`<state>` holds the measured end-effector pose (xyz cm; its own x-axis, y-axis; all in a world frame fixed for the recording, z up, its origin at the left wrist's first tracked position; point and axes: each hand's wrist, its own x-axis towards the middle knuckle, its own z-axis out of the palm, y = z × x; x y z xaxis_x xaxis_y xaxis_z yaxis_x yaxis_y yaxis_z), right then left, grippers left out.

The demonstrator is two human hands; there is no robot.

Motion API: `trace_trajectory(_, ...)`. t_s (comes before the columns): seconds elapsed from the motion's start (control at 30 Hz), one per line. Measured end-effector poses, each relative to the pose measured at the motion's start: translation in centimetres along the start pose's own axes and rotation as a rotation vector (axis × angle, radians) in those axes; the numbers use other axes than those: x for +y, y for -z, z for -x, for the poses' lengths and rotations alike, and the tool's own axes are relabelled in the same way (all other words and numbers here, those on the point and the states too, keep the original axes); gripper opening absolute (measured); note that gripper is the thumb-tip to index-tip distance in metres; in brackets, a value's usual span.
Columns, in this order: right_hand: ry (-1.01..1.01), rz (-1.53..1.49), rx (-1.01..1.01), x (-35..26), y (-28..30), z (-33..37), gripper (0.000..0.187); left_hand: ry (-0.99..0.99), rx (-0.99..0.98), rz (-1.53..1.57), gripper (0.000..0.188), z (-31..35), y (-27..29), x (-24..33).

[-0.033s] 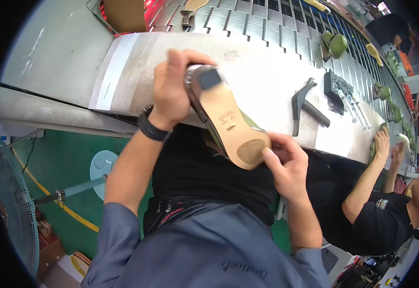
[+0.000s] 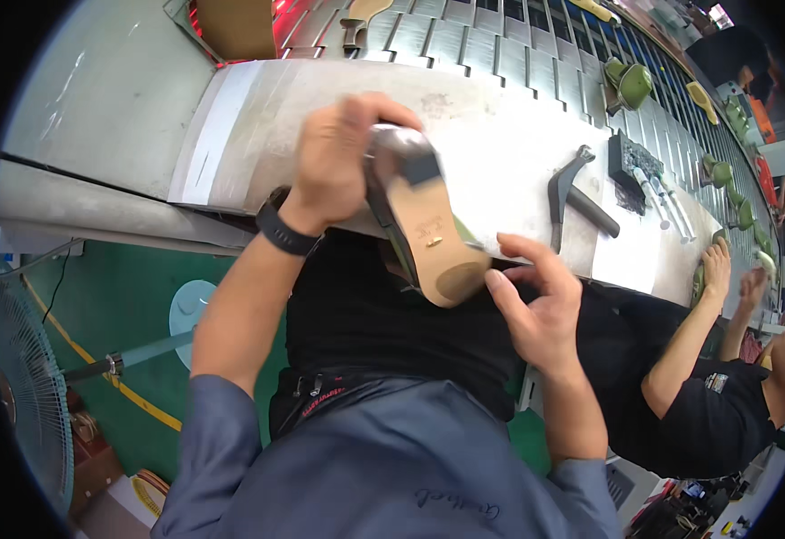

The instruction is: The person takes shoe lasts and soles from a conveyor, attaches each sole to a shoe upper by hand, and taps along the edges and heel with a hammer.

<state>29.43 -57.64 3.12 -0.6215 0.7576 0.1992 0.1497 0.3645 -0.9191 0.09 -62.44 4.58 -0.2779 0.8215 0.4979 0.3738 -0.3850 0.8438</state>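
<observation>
My left hand is wrapped round the heel end of a shoe. The shoe is tilted over the bench's near edge with its tan sole facing up. Its heel tip is dark and square, and a strip of green upper shows along the side. A small shiny mark sits mid-sole, and a darker round patch covers the ball of the foot. Beside the toe end, my right hand has its thumb and fingers apart and holds nothing. Motion slightly blurs the shoe and my left fingers.
On the pale bench lies a black-handled hand tool with a metal end. Next to it are a dark block and several white pen-like sticks. Green shoes sit on the slatted metal conveyor. A co-worker is at the right, a fan at the left.
The shoe has shifted slightly and tilted in my left hand, its toe moving left and up. My right fingers have come off the toe and spread.
</observation>
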Motion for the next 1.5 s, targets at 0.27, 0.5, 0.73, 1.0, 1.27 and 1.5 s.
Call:
trace_trajectory(0.27,0.564,0.456,-0.118,-8.4,-1.7,-8.3,0.044,-0.007,-0.072,0.06,0.092,-0.5,-1.6,-0.2)
trace_trajectory(0.5,0.762,0.474,-0.011,-7.7,-3.4,-7.7,0.035,0.106,0.081,0.316,0.105,0.2,-1.8,-1.5)
trace_trajectory(0.73,0.879,0.428,0.049,-5.3,-4.9,-9.1,0.045,-0.034,0.147,0.275,0.096,0.1,-2.6,-1.2)
trace_trajectory(1.0,0.882,0.413,0.065,-4.8,-5.5,-9.4,0.046,-0.098,0.17,0.326,0.079,0.1,-2.6,-1.5)
trace_trajectory(1.27,0.723,0.459,0.146,-4.0,-4.7,-11.8,0.03,0.188,0.017,0.286,0.023,-3.4,-2.0,-0.7)
trace_trajectory(1.5,-0.153,0.009,-0.165,-2.3,-2.0,-11.3,0.033,0.243,0.032,0.067,0.028,-5.2,-3.6,-2.1)
